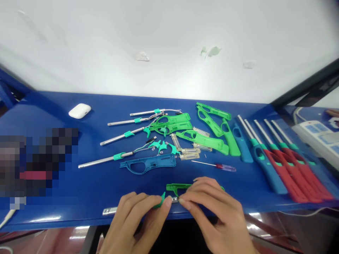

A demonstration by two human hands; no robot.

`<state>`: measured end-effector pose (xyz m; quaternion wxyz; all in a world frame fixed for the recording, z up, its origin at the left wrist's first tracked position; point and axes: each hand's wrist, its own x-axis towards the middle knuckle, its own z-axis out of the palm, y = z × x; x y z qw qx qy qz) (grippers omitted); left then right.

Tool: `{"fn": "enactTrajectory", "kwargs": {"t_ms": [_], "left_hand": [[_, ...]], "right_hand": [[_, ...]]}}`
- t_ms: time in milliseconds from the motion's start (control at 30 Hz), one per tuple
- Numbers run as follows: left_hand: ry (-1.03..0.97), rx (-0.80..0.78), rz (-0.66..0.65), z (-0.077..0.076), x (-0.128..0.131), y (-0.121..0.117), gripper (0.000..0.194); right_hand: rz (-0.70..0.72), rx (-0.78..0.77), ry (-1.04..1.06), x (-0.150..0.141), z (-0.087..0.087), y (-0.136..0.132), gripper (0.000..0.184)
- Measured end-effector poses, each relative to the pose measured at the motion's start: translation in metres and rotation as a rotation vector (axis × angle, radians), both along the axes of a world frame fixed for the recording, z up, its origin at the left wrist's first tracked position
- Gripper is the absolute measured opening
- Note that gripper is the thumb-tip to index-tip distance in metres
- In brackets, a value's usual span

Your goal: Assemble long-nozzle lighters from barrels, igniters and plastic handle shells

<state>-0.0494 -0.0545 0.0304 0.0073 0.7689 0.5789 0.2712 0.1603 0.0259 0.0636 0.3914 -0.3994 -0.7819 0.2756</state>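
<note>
My left hand [137, 215] is closed around a silver metal lighter tube [109, 211] with a teal collar [160, 201]. The tube lies sideways above the table's front edge, its slotted end sticking out to the left. At its other end, the fingertips of my right hand [217, 206] are pinched together; what they grip is too small to make out. Just behind them lies a green lighter handle half [172, 187], partly covered by my right hand. Farther back is a blue handle half [150, 164], inner side up.
Several tubes with wires [106, 160] lie at left centre. Near them are teal triggers [162, 147], green handle halves [203, 139], clear fuel tanks [190, 155] and a screwdriver [225, 167]. Several assembled lighters [288, 169] line the right. A white earbud case [79, 110] sits back left.
</note>
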Motion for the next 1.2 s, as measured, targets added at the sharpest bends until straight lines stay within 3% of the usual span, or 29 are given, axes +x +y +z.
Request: {"fn": "enactTrajectory", "kwargs": {"t_ms": [133, 333, 467, 633, 767, 933, 1000, 1100, 1200], "left_hand": [[0.157, 0.101, -0.157, 0.004, -0.010, 0.007, 0.048], [0.205, 0.157, -0.194, 0.005, -0.014, 0.011, 0.042], [0.146, 0.087, -0.136, 0.003, -0.009, 0.009, 0.049], [-0.070, 0.004, -0.020, -0.001, 0.002, 0.008, 0.044], [-0.123, -0.028, -0.044, -0.006, -0.006, 0.010, 0.048], [-0.073, -0.160, -0.044, -0.018, -0.025, 0.007, 0.057], [-0.031, -0.146, -0.019, -0.021, -0.025, 0.008, 0.058], [-0.012, -0.063, -0.011, -0.021, -0.018, 0.012, 0.054], [-0.046, -0.031, -0.035, -0.019, -0.011, 0.017, 0.054]], "right_hand": [[-0.031, -0.039, -0.005, -0.002, 0.002, 0.001, 0.014], [-0.003, 0.037, -0.106, 0.001, 0.004, -0.001, 0.015], [0.023, 0.042, -0.202, 0.005, 0.006, -0.005, 0.015], [0.018, 0.070, -0.274, 0.012, 0.008, -0.006, 0.010], [-0.047, 0.118, -0.304, 0.032, 0.006, -0.002, 0.026], [-0.056, 0.116, -0.524, 0.076, -0.011, 0.004, 0.045], [-0.055, 0.112, -0.569, 0.087, -0.021, 0.004, 0.046], [-0.034, 0.082, -0.545, 0.091, -0.034, 0.003, 0.035], [-0.019, 0.040, -0.523, 0.082, -0.038, 0.001, 0.039]]}}
